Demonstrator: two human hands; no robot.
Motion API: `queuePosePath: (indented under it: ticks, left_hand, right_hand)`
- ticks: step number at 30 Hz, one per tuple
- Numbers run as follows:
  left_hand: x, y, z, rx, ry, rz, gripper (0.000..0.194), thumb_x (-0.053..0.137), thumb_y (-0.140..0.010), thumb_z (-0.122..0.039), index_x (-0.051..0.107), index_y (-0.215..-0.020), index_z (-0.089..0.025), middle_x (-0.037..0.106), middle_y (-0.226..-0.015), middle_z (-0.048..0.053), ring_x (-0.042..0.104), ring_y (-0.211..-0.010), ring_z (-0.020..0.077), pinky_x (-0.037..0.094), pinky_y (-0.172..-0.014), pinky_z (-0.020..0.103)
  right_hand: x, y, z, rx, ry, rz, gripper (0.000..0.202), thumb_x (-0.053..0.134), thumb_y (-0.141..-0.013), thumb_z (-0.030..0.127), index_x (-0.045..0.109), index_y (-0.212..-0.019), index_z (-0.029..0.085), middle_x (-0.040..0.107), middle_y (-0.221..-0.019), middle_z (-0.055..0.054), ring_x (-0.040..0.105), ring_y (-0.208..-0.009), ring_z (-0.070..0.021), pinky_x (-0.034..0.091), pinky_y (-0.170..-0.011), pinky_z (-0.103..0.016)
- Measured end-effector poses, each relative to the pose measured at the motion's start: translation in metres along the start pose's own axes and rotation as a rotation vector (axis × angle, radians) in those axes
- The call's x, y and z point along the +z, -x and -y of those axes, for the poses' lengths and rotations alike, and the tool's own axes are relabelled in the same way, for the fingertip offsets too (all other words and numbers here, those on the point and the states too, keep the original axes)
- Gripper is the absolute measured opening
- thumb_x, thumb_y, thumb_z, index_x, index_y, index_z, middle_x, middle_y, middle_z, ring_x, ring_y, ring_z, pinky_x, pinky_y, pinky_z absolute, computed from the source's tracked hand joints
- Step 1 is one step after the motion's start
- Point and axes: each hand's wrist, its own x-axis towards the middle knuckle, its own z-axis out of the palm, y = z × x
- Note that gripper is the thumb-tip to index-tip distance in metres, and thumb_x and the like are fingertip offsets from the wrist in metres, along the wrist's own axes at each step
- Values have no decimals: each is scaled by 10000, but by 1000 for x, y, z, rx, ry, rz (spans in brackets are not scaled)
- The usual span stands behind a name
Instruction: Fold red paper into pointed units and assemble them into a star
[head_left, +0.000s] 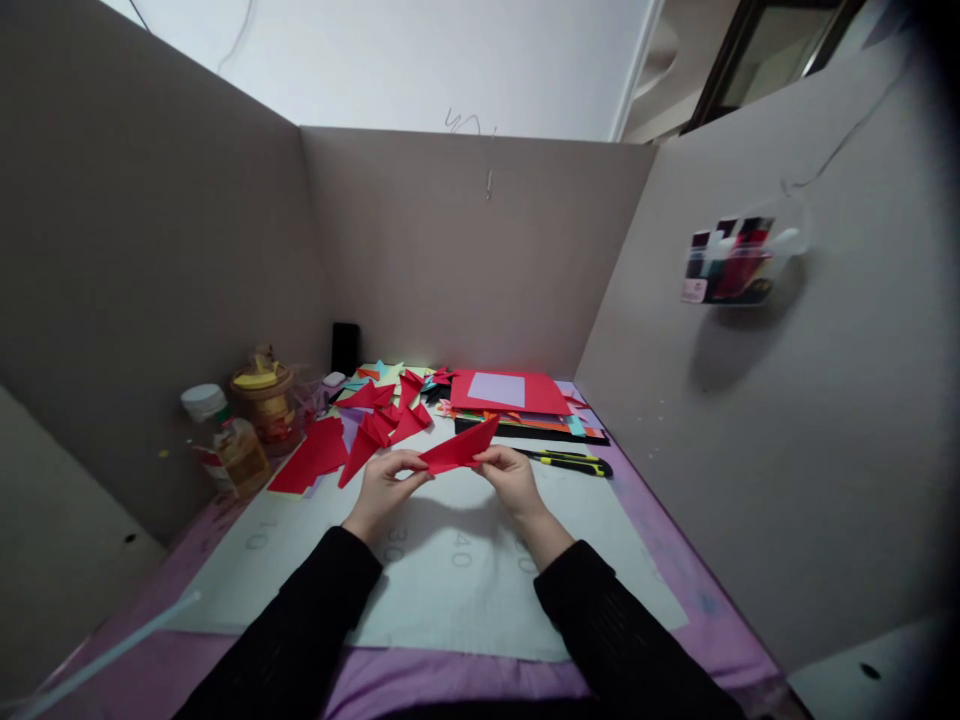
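A folded piece of red paper (459, 449) is held up between my two hands, above the white mat (450, 600). My left hand (386, 488) pinches its left end between thumb and fingers. At the lower right part, my right hand (511, 478) pinches it the same way. The paper slants upward to a point at the right. Behind my left hand lie several folded red paper pieces (386, 422). Flat red paper sheets (311, 458) rest on the left side of the mat.
A yellow-and-black utility knife (574, 462) lies right of my hands. Behind it is a stack of coloured paper (540, 392). Bottles (238, 452) and a jar (268, 400) stand at the left. Grey panels (465, 250) enclose the table; a plastic holder (739, 260) hangs on the right one.
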Motion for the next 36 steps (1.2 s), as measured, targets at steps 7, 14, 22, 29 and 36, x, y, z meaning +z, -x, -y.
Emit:
queuePosePath:
  ticks: [7,14,22,29,36]
  left_hand:
    - [6,2,-1,-65,39,-52,154,778,-632,-295,669,-607,-190,697,-769,67,644,-764,218,500,-734,326]
    - [15,3,-9,-217,72,-92,232,760,-653,-333,606,-581,-175,670,-743,41,613,-690,175,472,-645,278]
    - [24,3,1,-352,115,-112,306,771,-618,-347,523,-570,-175,630,-596,3,554,-554,136,412,-553,240]
    - [13,-2,12,-376,211,-155,294,697,-694,-415,523,-724,-178,640,-691,10,611,-665,148,460,-634,254]
    - [22,0,-1,-395,272,85,531,787,-597,-315,573,-1062,-173,687,-803,29,657,-699,183,505,-617,271]
  right_hand:
    - [5,2,0,-40,11,-38,197,773,-620,358,644,-662,215,672,-656,-15,596,-607,-167,483,-573,-294]
    - [11,5,-4,-29,19,-64,235,724,-704,401,592,-687,207,663,-651,-15,632,-651,-180,503,-639,-316]
    - [17,4,-14,-11,0,-158,287,701,-734,398,485,-706,212,577,-574,42,625,-560,-144,508,-600,-292]
    - [8,-5,-10,7,-18,-149,375,697,-701,328,371,-868,248,529,-597,115,609,-483,-113,508,-536,-261]
    - [22,13,-7,120,51,166,377,721,-652,229,428,-889,238,541,-523,122,582,-414,-121,438,-426,-207]
